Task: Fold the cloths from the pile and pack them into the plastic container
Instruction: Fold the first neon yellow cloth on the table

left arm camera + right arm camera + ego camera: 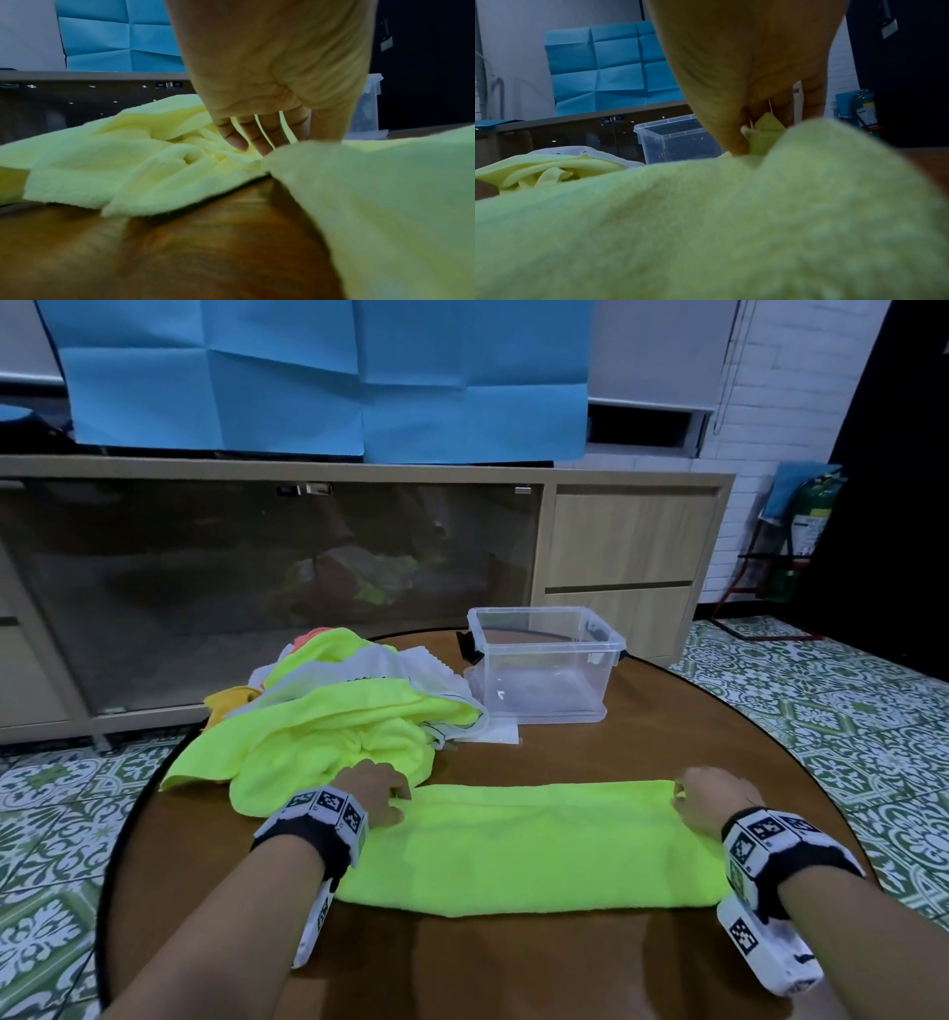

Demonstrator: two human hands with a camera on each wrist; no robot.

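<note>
Head view shows a person's two hands at the far corners of a neon-yellow fleecy cloth (529, 845), folded into a long band across the near part of a round brown wooden table (693, 737); the left hand (377, 791) lies at the left far corner with fingers reaching down onto the fabric, though whether it pinches the edge or only presses, I cannot tell; the right hand (711, 798) pinches the right far corner, and the right wrist view shows a small peak of fabric caught between its thumb and fingers (741, 140).

To fold well, I judge both corners should be lined up and the band smoothed flat before one end is brought over to meet the other.

Just beyond the left hand, the loose pile of yellow, white and orange cloths (339, 711) touches the band, so a lifted end could snag it; the clear plastic container (544, 660) stands open, without cloths, at the far side, right of the pile; bare tabletop lies between band and container, and the right table edge is near.
</note>
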